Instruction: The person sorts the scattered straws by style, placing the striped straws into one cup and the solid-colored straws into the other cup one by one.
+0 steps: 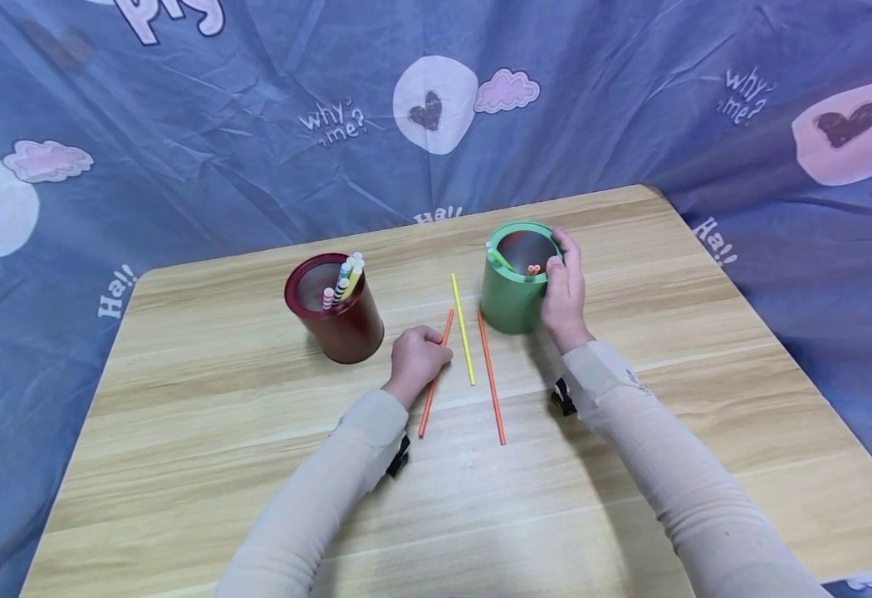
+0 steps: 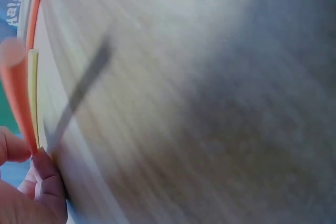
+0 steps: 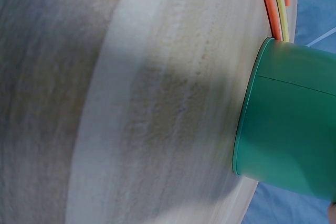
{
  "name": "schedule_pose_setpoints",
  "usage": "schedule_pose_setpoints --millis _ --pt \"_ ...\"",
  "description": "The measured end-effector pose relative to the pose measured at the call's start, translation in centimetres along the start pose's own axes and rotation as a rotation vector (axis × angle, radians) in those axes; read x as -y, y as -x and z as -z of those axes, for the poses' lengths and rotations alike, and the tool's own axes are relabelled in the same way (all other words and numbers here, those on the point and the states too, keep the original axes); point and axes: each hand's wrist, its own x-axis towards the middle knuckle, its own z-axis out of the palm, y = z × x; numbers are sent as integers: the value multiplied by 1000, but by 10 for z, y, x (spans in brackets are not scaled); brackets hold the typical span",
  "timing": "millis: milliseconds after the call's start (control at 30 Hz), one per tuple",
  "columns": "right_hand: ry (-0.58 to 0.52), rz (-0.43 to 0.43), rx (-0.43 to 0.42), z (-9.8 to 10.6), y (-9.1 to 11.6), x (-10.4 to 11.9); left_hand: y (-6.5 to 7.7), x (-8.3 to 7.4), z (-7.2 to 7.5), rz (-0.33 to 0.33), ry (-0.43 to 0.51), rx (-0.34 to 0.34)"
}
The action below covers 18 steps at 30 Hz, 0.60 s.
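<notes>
My left hand (image 1: 418, 359) pinches a thin, straw-like orange stick (image 1: 428, 409) between thumb and fingertips. The left wrist view shows the near end of this orange stick (image 2: 16, 87) rising from the pinch, its shadow on the table. My right hand (image 1: 565, 291) holds the green can (image 1: 512, 297) at its right side, thumb at the rim. Inside that can, a yellow-green stick (image 1: 502, 261) and a couple of orange ends (image 1: 533, 270) show. Between the hands lie a yellow stick (image 1: 463, 332) and a second orange stick (image 1: 492, 382). In the right wrist view, the green can (image 3: 294, 119) fills the right side.
A dark red can (image 1: 345, 328) stands at the left of the wooden table (image 1: 204, 415). It holds several white-ended, partly striped sticks (image 1: 348, 278). A blue printed cloth (image 1: 257, 166) hangs behind the table.
</notes>
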Motion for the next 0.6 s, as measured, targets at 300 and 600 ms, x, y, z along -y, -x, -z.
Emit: schedule_pose_setpoints --millis 300,600 --pt "7 3 1 1 0 2 1 5 3 61 243 44" --pt "3 16 2 0 0 2 2 11 5 67 432 76"
